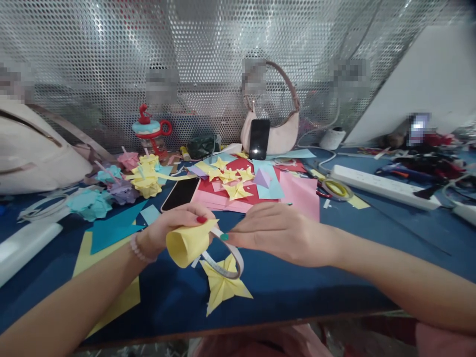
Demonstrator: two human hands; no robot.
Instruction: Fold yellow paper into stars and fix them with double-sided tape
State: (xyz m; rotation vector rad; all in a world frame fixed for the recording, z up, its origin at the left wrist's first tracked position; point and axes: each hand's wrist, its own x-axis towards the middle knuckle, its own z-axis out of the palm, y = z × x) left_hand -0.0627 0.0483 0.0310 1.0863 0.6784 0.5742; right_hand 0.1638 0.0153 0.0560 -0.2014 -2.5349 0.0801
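Observation:
My left hand (169,225) is closed around a rolled yellow paper cone (188,243) and holds it above the blue table (297,282). Reaching in from the right, my right hand (277,230) pinches a curling strip of white tape (226,258) against the cone's edge. Just below both hands a folded yellow paper star (222,285) lies flat on the table.
Sheets of red, pink and blue paper (297,191) and several yellow folded stars (232,181) lie behind the hands. A black phone (181,193) lies flat, another phone (259,139) leans on a pink handbag (284,131). A tape roll (336,189) and power strip (383,187) sit right.

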